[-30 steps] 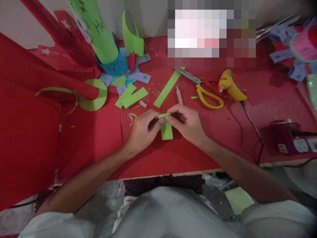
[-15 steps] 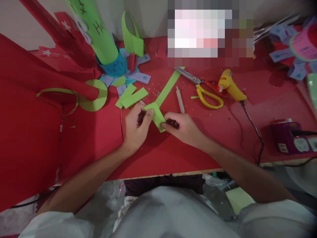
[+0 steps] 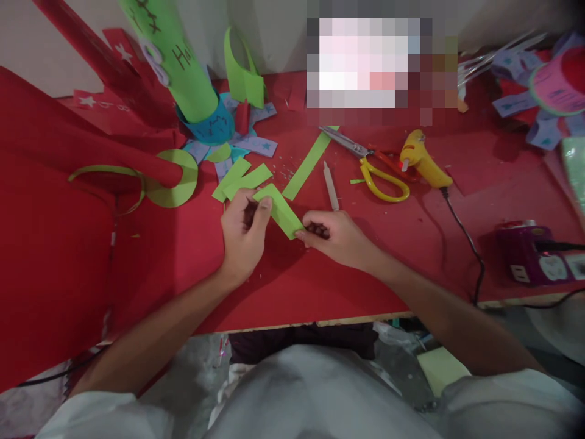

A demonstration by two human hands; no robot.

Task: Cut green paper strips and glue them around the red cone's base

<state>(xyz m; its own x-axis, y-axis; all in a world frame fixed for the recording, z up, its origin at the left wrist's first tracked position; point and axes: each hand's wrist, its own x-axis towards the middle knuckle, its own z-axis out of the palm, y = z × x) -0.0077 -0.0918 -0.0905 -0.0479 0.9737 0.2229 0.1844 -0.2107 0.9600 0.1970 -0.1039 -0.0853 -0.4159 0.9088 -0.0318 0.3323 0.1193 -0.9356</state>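
Between my two hands stretches a short bright green strip (image 3: 284, 214), paper or foam by its look, slanting down to the right. My left hand (image 3: 244, 228) pinches its upper left end, thumb on top. At the lower right end, my right hand (image 3: 336, 239) grips it between thumb and curled fingers. Just beyond lies a longer green strip (image 3: 311, 163) on the red tabletop (image 3: 274, 292). Two or so cut green pieces (image 3: 247, 178) rest beyond my left hand. A whitish stick (image 3: 330, 188), perhaps a pencil or glue stick, lies beyond my right hand.
Scissors (image 3: 384, 183) with yellow and orange handles touch the long strip. A yellow glue gun (image 3: 425, 158) trails its cord toward a purple power box (image 3: 525, 253). A green tube (image 3: 192, 79) in a blue base stands back left; a red cone-like form (image 3: 114, 140) fills the left.
The short strip has shifted slightly left with my left hand and lies flatter to view, now apart from the long strip's near end. My right hand has barely moved.
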